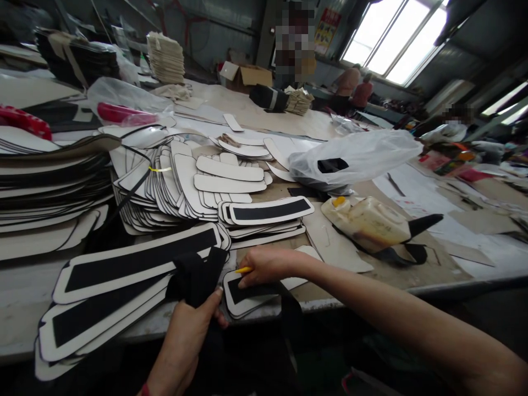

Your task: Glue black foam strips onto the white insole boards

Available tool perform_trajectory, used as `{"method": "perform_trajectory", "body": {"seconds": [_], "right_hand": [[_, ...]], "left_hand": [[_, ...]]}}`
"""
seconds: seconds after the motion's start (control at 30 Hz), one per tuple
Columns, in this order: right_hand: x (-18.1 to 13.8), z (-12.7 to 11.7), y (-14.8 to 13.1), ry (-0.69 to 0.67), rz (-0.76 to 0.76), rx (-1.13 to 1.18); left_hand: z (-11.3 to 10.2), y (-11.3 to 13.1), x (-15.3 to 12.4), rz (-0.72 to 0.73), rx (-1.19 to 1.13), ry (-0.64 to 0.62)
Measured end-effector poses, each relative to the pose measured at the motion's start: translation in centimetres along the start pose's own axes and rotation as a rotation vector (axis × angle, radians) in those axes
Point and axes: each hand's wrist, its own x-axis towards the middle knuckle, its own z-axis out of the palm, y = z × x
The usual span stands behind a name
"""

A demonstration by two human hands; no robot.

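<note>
Near the table's front edge, my left hand is closed, with thumb and fingers at the loose end of a folded black fabric strip. My right hand is closed around a thin yellow tool, whose tip alone shows. Its fingers press on a black strip laid along a white curved panel with a dark edge. From under that hand, more black strip hangs over the table edge. To the left lie stacked white panels with black strips along their middles. Behind my right hand, a smaller stack of such panels rests.
Stacks of plain white panels fill the middle, and a tall pile stands at the left. A stained plastic jug lies on its side at right, before a clear plastic bag. People stand far off near the windows.
</note>
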Motion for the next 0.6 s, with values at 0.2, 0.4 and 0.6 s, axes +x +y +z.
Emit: {"method": "perform_trajectory", "body": {"seconds": [0.2,0.4,0.6], "right_hand": [[0.4,1.0,0.3,0.053,0.020,-0.079],[0.7,1.2,0.2,0.052,0.029,-0.106],[0.6,1.5,-0.2,0.066,0.067,-0.146]], "left_hand": [[0.3,0.9,-0.6,-0.025,0.019,0.012],[0.4,1.1,-0.6,-0.039,0.083,0.006],[0.8,1.3,-0.7,-0.045,0.111,0.020]]}}
